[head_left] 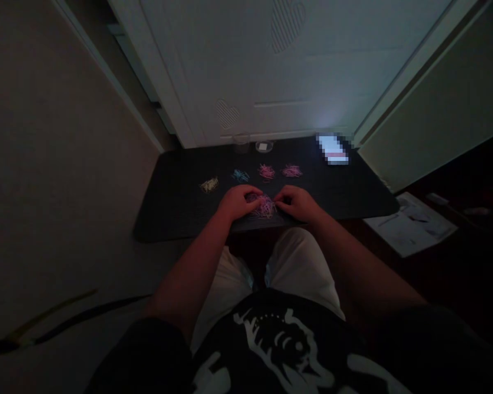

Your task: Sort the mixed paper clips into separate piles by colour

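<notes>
A loose pile of thin pink and purple strips (265, 207) lies near the front edge of the dark tabletop. My left hand (235, 202) rests at the pile's left side, its fingers and thumb apart and curved over the strips. At the right side, my right hand (298, 202) has thumb and forefinger drawn together by the pile's edge; whatever may be between them is too small to make out. Farther back sit smaller piles of similar strips: a cream pile (209, 185), a blue pile (240, 175), a pink pile (267, 172) and another pink pile (291, 171).
Along the back of the dark table (168, 213) stand a clear cup (241, 143) and a small round clear dish (264, 146) with a white square. A lit phone (332, 149) is at the back right. White panels rise behind; papers (413, 224) lie lower right.
</notes>
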`<state>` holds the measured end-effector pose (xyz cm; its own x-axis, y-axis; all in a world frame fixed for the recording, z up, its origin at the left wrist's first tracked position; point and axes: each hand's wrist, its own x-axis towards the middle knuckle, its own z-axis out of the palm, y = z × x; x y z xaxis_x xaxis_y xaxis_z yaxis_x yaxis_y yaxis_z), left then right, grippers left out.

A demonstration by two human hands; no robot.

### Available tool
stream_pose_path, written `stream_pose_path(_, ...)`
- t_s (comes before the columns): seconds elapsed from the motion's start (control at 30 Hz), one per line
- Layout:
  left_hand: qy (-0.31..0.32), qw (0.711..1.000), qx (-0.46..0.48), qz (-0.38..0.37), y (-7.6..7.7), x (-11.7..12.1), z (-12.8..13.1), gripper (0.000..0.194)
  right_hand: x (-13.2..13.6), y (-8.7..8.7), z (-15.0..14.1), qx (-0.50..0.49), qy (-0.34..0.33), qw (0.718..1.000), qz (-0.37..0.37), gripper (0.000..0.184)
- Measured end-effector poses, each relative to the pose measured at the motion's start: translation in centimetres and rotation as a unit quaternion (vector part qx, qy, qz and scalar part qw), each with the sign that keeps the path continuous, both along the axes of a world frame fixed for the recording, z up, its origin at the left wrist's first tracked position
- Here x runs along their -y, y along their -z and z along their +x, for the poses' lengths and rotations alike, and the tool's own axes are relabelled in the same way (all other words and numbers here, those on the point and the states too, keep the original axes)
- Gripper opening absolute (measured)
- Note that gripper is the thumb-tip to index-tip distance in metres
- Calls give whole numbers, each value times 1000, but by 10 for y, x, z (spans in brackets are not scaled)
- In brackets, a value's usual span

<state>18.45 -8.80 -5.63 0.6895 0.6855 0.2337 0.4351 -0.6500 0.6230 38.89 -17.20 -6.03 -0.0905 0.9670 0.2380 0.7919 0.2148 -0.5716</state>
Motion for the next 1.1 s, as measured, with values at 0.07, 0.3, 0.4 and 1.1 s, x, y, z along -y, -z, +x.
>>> stream_pose_path(0.07, -14, 1000, 7, -4, 0, 0, 0, 27, 0, 0, -1, 5, 3, 1000, 4, 10)
stream_pose_path(0.3, -21, 999, 19, -15, -2, 0, 0, 28, 3, -1, -2, -22, 44, 999, -12, 11)
stream_pose_path(0.4, -21, 999, 25, -17, -3, 1, 0, 28, 3, -4, -3, -53, 58, 997, -26, 13)
stream_pose_path(1.1, -8, 996, 68, -55, -2, -2, -2, 24, -37, -26, -22, -149, -30, 988, -18, 14)
